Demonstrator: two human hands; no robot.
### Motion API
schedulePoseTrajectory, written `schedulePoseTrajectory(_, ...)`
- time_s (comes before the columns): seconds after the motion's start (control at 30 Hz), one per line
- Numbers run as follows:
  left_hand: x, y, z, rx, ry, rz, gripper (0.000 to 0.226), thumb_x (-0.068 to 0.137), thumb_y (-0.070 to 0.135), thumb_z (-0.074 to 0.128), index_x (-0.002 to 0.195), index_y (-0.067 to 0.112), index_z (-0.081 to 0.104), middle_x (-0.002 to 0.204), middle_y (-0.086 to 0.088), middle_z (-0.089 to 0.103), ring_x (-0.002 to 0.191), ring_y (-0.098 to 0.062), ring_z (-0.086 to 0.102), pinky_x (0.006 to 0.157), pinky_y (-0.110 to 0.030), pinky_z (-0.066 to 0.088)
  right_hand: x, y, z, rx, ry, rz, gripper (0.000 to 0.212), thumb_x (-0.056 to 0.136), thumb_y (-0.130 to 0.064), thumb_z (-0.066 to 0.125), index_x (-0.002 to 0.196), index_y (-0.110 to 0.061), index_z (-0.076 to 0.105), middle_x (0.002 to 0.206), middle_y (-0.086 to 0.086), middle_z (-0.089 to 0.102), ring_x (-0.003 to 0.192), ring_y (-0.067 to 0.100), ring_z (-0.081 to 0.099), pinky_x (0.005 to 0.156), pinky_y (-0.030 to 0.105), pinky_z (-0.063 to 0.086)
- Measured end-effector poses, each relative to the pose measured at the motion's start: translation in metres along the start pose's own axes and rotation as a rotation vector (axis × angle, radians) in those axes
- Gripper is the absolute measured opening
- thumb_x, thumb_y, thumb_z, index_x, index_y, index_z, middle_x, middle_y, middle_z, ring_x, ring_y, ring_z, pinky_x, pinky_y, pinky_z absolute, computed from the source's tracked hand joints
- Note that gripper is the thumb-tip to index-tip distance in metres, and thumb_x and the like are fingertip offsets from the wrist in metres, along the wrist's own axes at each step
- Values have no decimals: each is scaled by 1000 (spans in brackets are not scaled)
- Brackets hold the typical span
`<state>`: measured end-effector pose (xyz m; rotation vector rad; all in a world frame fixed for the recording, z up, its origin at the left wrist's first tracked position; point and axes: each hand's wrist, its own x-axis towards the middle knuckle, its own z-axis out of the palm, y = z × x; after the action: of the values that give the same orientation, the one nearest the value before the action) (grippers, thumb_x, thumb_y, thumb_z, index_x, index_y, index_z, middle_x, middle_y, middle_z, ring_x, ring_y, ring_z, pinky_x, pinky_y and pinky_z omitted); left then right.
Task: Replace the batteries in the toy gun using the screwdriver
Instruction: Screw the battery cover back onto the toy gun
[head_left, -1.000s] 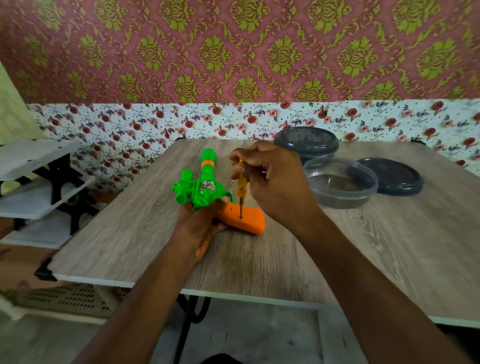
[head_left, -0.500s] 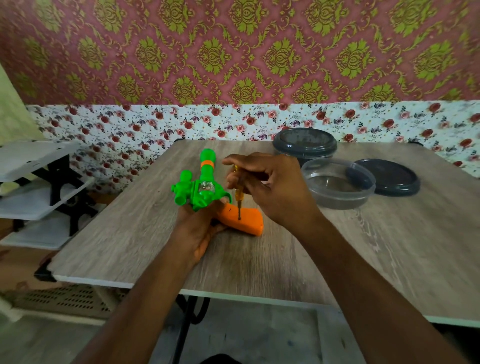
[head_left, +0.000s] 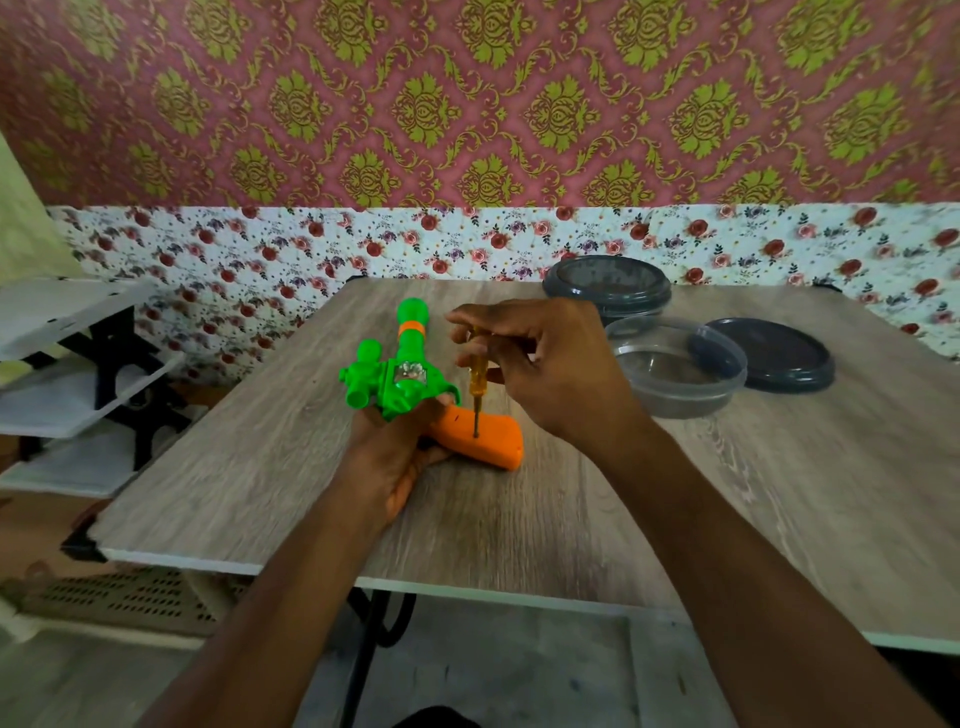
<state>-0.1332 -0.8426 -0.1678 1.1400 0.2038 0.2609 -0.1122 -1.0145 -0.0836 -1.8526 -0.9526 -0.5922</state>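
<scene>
Orange handle (head_left: 493, 441) of gun (head_left: 410, 376) lies on desk (head_left: 727, 493), clasped by left grip (head_left: 395, 462); right grip (head_left: 556, 374) pinches screwdriver (head_left: 477, 376) upright, tip on the unopened handle, so the battery swap probably lies ahead.

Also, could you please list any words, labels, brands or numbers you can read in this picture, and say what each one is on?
No text can be read anywhere.
toy gun: no print shows; its shiny silver patch is too blurred to tell.
screwdriver: no legible marking on the handle.
clear tub, lidded tub, loose lid: no labels visible.
wallpaper: patterns only, no lettering.
</scene>
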Motion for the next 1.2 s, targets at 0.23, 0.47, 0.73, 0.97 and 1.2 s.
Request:
schedulePoseTrajectory(0.23, -2, 2, 1, -7, -11, 12, 57, 75, 5, 83, 127, 4, 61, 120, -25, 68, 111, -42, 65, 67, -49, 64, 10, 2, 4, -161, 46, -103, 30, 86, -26, 73, 109, -7, 80, 82, 14, 71, 71, 27, 70, 67, 48, 59)
schedulePoseTrajectory(0.47, -3, 3, 3, -35, 21, -1, 40, 87, -3, 70, 125, 5, 61, 113, -22, 69, 101, -37, 68, 56, -35, 60, 4, 3, 3, 48, 28, -3, 19, 93, -1, 67, 109, 0, 78, 104, 6, 76, 93, 11, 73, 85, 25, 60)
schedulePoseTrajectory(0.73, -2, 3, 2, -35, -25, 1, 34, 88, -4, 68, 119, 10, 64, 112, -19, 70, 96, -29, 69, 68, -46, 64, -1, 5, -6, -17, 41, -65, 29, 88, -16, 80, 112, 0, 77, 94, 2, 74, 79, 13, 74, 70, 33, 63)
schedulePoseTrajectory(0.97, -1, 1, 0, -27, -23, 8, 35, 87, -2, 70, 121, 6, 64, 117, -25, 68, 104, -38, 67, 70, -47, 64, 2, 6, 3, -39, 54, -117, 29, 90, -15, 77, 115, 0, 76, 97, 7, 74, 79, 13, 70, 75, 34, 60)
schedulePoseTrajectory(1.2, 5, -4, -2, -9, -23, 24, 41, 87, 1, 72, 126, 5, 62, 117, -23, 69, 104, -39, 67, 70, -49, 64, -2, 4, -1, 59, -42, -15, 25, 95, 2, 65, 117, -3, 75, 100, 8, 77, 85, 17, 77, 82, 34, 64)
